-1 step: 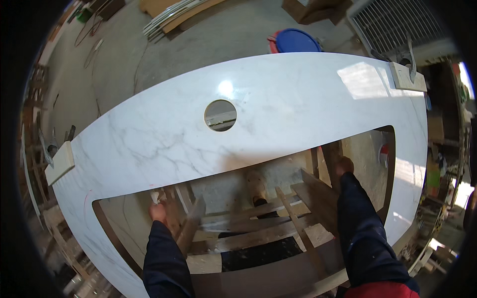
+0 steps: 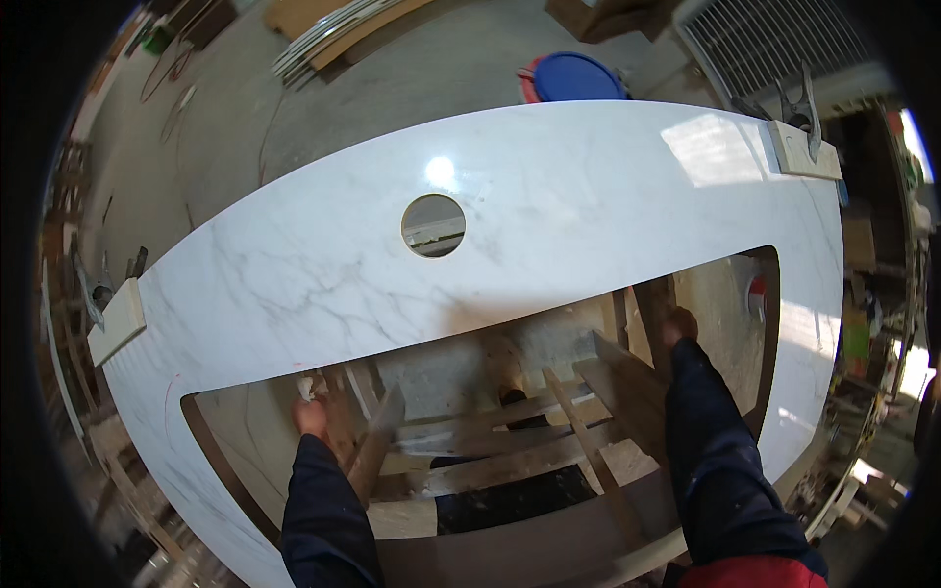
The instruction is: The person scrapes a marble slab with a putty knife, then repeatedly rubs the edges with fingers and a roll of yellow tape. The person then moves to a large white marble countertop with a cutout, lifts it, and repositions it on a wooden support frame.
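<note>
A white, grey-veined marble-look slab (image 2: 539, 216) with a curved far edge fills the middle. It has a round hole (image 2: 433, 226) and a large cutout on my side. Both my forearms reach down through the cutout. My left hand (image 2: 311, 416) is closed at the cutout's left, against a wooden upright (image 2: 338, 426); a small whitish piece (image 2: 310, 386) shows at its fingers, and what it grips is partly hidden. At the right, my right hand (image 2: 677, 326) is closed against a brown wooden beam (image 2: 655, 318) of the frame below, its fingertips hidden.
Spring clamps (image 2: 804, 113) hold pale blocks (image 2: 809, 152) at the slab's far right and left corners. Beneath the cutout are wooden slats (image 2: 510, 465). Beyond the slab stand a blue lid (image 2: 578, 76), a ribbed metal panel (image 2: 779, 44) and stacked strips (image 2: 333, 44).
The view has shifted very slightly. Both hands stay where they were.
</note>
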`<state>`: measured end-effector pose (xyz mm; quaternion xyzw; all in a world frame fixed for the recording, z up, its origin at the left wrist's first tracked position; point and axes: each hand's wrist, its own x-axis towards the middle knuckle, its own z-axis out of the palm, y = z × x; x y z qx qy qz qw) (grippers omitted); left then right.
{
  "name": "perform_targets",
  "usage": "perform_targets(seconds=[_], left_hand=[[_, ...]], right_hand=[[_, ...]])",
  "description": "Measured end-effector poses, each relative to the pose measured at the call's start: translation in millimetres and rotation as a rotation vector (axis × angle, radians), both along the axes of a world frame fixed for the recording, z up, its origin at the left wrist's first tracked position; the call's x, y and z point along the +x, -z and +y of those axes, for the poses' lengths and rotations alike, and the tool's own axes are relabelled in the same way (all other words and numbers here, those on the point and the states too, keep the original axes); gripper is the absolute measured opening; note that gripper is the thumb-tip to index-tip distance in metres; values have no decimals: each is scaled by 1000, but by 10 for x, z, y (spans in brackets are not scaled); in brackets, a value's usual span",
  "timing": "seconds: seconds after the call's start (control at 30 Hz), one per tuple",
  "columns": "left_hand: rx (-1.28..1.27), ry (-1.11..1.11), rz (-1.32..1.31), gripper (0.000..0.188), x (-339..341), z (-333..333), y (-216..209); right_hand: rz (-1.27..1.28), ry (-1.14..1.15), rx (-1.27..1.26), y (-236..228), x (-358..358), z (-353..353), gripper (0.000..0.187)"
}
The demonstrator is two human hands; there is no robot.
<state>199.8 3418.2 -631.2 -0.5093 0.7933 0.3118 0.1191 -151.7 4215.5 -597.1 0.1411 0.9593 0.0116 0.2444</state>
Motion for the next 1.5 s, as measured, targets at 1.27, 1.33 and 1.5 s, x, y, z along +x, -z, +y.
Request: perform_targets(seconds=[1.27, 1.33, 1.5], left_hand=[[134, 122, 48, 33, -1647, 210, -619], [136, 142, 46, 33, -1648, 176, -663], [114, 288, 14, 34, -1834, 224, -753]], right_hand=[[19, 442, -37, -453, 31, -16, 56], [25, 436, -35, -445, 19, -18, 56], [45, 347, -10, -501, 29, 110, 47]])
